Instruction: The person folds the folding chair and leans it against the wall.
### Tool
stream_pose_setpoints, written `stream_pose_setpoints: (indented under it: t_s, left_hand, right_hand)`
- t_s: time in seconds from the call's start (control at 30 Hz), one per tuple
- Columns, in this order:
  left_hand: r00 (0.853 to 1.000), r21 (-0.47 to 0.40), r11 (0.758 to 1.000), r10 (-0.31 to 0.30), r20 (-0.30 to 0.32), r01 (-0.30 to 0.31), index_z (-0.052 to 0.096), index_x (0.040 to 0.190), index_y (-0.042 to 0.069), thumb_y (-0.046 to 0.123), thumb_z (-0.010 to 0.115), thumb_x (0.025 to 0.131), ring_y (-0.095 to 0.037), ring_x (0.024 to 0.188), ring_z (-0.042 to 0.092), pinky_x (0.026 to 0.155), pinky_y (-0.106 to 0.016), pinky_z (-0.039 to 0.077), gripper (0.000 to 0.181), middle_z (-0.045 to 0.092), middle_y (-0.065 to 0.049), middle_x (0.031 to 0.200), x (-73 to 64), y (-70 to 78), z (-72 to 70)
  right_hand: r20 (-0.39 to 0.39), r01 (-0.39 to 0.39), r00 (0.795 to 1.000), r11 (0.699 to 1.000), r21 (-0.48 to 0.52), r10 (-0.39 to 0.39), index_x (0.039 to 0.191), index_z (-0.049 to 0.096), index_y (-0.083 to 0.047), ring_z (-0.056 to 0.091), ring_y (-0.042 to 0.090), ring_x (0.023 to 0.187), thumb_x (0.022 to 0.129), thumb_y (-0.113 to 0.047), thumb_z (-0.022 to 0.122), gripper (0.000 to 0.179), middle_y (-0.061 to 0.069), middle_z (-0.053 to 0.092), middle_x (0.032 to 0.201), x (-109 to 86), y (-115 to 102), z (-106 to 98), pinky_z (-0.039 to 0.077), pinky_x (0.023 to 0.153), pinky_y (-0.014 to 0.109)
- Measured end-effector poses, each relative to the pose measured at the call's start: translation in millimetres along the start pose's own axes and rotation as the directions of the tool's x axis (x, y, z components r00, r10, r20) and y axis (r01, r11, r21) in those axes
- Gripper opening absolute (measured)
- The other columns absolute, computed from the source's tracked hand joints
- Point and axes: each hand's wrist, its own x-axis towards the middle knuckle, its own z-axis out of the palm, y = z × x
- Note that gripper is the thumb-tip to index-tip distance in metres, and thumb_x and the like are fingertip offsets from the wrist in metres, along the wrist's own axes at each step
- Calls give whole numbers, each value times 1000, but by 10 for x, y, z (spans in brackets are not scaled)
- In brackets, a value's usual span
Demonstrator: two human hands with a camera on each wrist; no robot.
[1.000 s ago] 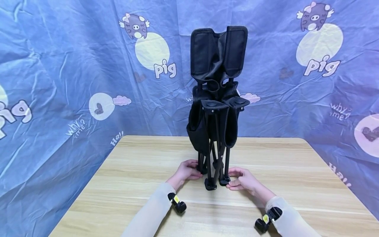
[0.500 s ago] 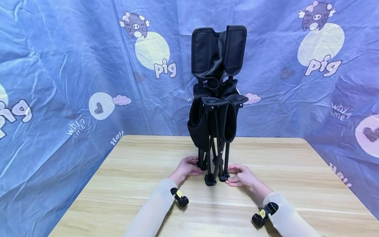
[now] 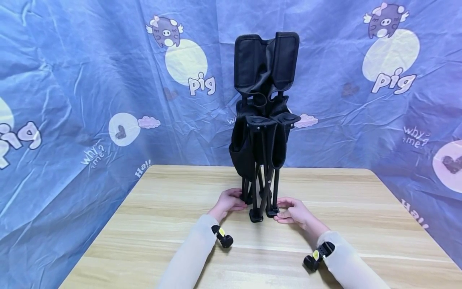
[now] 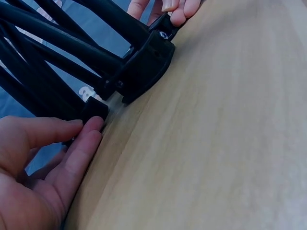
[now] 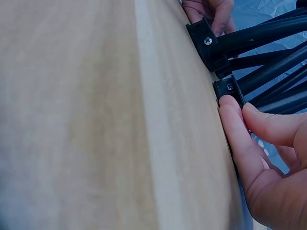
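Note:
A black folding camp chair [image 3: 261,132] stands upright and mostly folded on the wooden table, its fabric bunched between thin crossing legs. My left hand [image 3: 228,202] pinches the chair's left foot [image 4: 93,109] low at the tabletop, thumb above and fingers below. On the other side my right hand [image 3: 294,210] holds the right foot [image 5: 229,88] between thumb and index finger. The front foot [image 3: 256,215] rests between the two hands, untouched. Farther back, another foot is partly hidden behind the legs.
The wooden table [image 3: 162,241] reaches out on both sides of the chair. Behind it hangs a blue printed cloth [image 3: 195,132], close to the table's back edge. A small camera [image 3: 223,237] sits on each sleeved wrist.
The chair's feet have slid away from me, towards the back of the table, and drawn slightly closer together. Both hands have moved along with them, keeping their hold.

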Motion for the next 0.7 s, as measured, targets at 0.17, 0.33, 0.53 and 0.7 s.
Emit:
stream_pose_setpoints:
  t_s: [0.17,0.33,0.53,0.7]
  left_hand:
    - [1000,-1,1000,15,-17,-15,47,136,-14,-23,56,80,-33,80,72,74,-40,61,58,55,-31,127,28,0,16]
    - [999,-6,1000,30,-40,-30,48,136,-14,-24,55,80,-31,79,72,76,-39,61,58,57,-30,123,61,-6,39]
    - [996,-19,998,64,-63,-65,49,134,-15,-25,55,80,-26,74,70,73,-37,61,56,59,-22,110,78,-5,70]
    - [994,-26,997,73,-77,-75,49,134,-15,-24,55,81,-24,74,70,73,-36,61,54,58,-19,107,97,-29,80]
  right_hand:
    - [-25,4,1000,1000,19,-3,138,38,17,72,27,77,81,24,58,62,29,51,124,49,6,-5,60,77,39]
    - [-41,1,999,999,34,0,139,37,16,72,26,77,81,25,58,63,26,52,122,101,4,-7,60,77,38]
    - [-64,1,998,999,38,1,141,34,16,72,26,77,83,25,54,63,31,49,126,149,-2,-4,60,77,39]
    - [-90,-4,996,999,50,9,141,36,15,72,25,75,84,24,54,61,31,49,126,192,-2,-4,61,76,39]
